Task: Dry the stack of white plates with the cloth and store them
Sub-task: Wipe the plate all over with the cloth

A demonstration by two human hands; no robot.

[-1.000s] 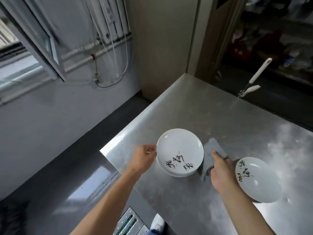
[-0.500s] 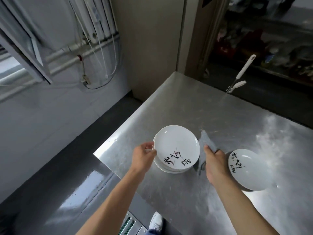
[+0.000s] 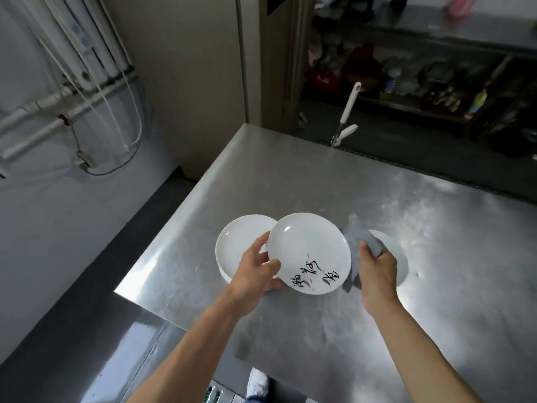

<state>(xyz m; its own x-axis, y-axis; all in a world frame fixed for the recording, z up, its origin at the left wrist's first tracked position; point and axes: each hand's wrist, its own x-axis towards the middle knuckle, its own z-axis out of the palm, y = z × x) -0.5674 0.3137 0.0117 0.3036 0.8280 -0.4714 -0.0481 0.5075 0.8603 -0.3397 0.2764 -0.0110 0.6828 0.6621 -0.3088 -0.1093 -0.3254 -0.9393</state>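
Head view: a stack of round, glossy white plates point(image 3: 241, 245) sits on a brushed stainless-steel table point(image 3: 290, 175). It is the reference for the rest.

Just right of the stack and overlapping its right edge, the left hand point(image 3: 255, 274) grips a single shallow white plate point(image 3: 309, 253). The thumb lies on the plate's face and the fingers curl beneath its left rim. This plate is raised and tilted. Its inside is shiny with a small highlight, and black brush-script characters run along its near rim with a faint reddish mark among them.

Further right of the stack, the right hand point(image 3: 377, 271) is closed around a crumpled grey cloth point(image 3: 363, 242), just beside the held plate's right rim. Beyond that, another white plate point(image 3: 398, 257) lies on the table, partly hidden by the cloth and hand.

Well beyond the stack, a white-handled tool point(image 3: 350, 103) stands at the table's far edge.
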